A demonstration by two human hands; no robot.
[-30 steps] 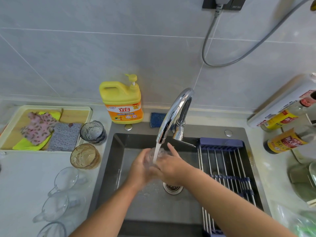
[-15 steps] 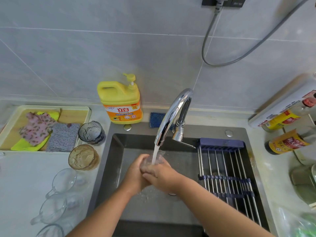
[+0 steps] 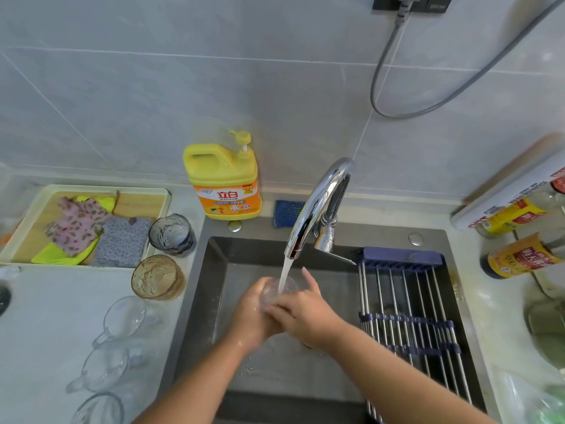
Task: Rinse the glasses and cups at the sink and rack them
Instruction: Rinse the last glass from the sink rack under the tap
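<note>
A small clear glass point(image 3: 276, 290) sits under the running stream from the chrome faucet point(image 3: 318, 206), over the dark sink point(image 3: 214, 286). My left hand point(image 3: 252, 313) grips it from the left and my right hand point(image 3: 301, 315) wraps round it from the right, so most of the glass is hidden. On the left counter stand a blue-grey glass point(image 3: 172, 231) and an amber glass point(image 3: 156, 276). Three clear handled cups point(image 3: 123, 316) point(image 3: 105, 367) point(image 3: 97, 408) line up below them. A roll-up metal rack point(image 3: 406, 316) spans the sink's right side and holds nothing.
A yellow detergent bottle point(image 3: 224, 182) and a blue sponge point(image 3: 287, 212) stand behind the sink. A tray with cloths point(image 3: 91, 228) lies at the far left. Sauce bottles point(image 3: 519, 255) and a white board point(image 3: 504, 191) crowd the right counter; a grey cable point(image 3: 385, 71) hangs on the wall.
Both hands have kept the clear glass under the stream, shifting slightly lower and left in the sink; my right hand's fingers have turned round the glass.
</note>
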